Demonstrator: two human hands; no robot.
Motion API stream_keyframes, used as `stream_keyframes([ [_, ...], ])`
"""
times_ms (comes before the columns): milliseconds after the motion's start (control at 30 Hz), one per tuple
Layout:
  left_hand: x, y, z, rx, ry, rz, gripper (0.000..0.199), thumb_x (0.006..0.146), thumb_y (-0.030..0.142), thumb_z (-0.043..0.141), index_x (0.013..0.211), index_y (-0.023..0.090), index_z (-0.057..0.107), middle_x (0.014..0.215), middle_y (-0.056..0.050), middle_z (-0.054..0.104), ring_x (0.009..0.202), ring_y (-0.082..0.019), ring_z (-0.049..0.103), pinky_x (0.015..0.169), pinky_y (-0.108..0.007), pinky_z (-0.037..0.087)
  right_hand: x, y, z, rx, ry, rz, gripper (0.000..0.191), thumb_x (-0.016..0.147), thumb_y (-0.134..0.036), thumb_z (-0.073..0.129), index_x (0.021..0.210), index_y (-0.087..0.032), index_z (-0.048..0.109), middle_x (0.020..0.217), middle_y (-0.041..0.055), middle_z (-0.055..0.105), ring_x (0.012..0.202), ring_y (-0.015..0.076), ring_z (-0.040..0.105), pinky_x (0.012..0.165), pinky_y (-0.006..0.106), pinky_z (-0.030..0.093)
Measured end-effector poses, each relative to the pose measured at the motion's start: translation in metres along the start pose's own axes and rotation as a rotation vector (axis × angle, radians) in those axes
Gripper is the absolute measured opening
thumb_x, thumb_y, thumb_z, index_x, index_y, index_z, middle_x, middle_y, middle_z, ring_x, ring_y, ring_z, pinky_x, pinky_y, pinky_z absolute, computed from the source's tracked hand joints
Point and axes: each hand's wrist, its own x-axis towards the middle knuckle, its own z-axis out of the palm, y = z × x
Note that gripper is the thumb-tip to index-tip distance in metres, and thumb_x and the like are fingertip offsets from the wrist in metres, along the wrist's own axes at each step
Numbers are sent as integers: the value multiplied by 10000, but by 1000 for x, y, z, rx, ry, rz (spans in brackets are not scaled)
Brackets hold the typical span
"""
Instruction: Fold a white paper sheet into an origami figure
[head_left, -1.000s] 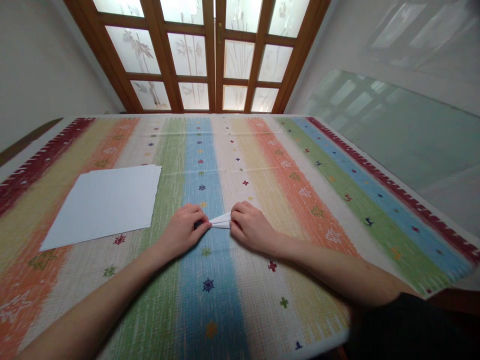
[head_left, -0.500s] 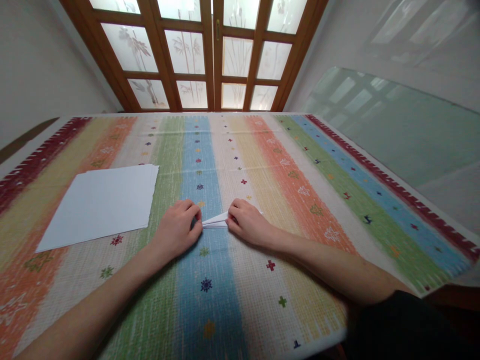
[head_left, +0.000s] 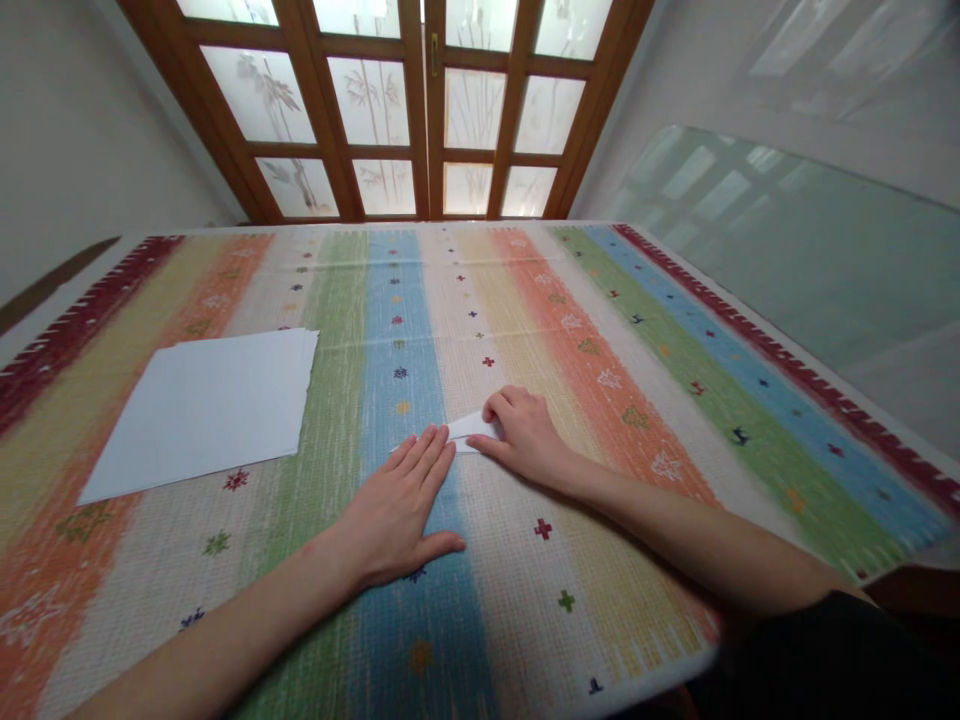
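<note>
A narrow piece of folded white paper (head_left: 471, 428) lies on the tablecloth in front of me, its layers tapering toward the left. Flat across its left end rests my left hand (head_left: 401, 500), fingers stretched out and thumb apart, covering that end. At the other end my right hand (head_left: 521, 435) grips the folded paper, with curled fingers on the far edge and the thumb on the near side. Part of the paper is hidden under the right hand.
A stack of white sheets (head_left: 206, 415) lies to the left. The striped tablecloth (head_left: 637, 620) covers the table. Beyond it stand wooden doors (head_left: 427, 120) with frosted panes, and a pale glassy panel (head_left: 780, 240) is against the right wall.
My left hand has gone from pinching the folded paper's left end to lying flat on it. My right hand has shifted slightly right, and its thumb has straightened.
</note>
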Motion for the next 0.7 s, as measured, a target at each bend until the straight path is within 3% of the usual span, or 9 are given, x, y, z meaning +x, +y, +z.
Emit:
stream_keyframes([
  [167, 1, 1, -4, -2, -16, -16, 985, 834, 794, 358, 1519, 93, 254, 1572, -204, 271, 1470, -319, 219, 1171, -459, 212, -14, 14, -9, 141, 39, -44, 225, 843, -325, 642, 997, -173, 579, 1038, 107, 619, 984, 257, 552, 850, 409, 422],
  [333, 3, 1, -6, 6, -29, -10, 1002, 825, 808, 349, 1508, 77, 281, 1563, -204, 290, 1462, -318, 246, 1167, -452, 221, -21, 11, -14, 123, 124, -246, 306, 913, -260, 530, 1193, -143, 573, 1238, 160, 606, 1156, 268, 544, 979, 466, 436],
  [500, 2, 0, -7, -5, -34, -5, 1017, 831, 802, 348, 1518, 59, 245, 1572, -205, 263, 1470, -305, 224, 1177, -436, 203, -27, -2, -6, -25, -118, -458, 543, 973, -405, 458, 1402, -74, 441, 1445, 193, 486, 1379, 281, 400, 1118, 483, 346],
  [700, -1, -3, -5, -12, -49, 2, 1025, 829, 798, 356, 1548, 98, 152, 1591, -189, 208, 1481, -305, 179, 1182, -437, 180, -30, -7, -4, -47, -307, -404, 844, 900, -639, 479, 1476, -38, 337, 1528, 219, 356, 1441, 317, 294, 1178, 487, 253],
])
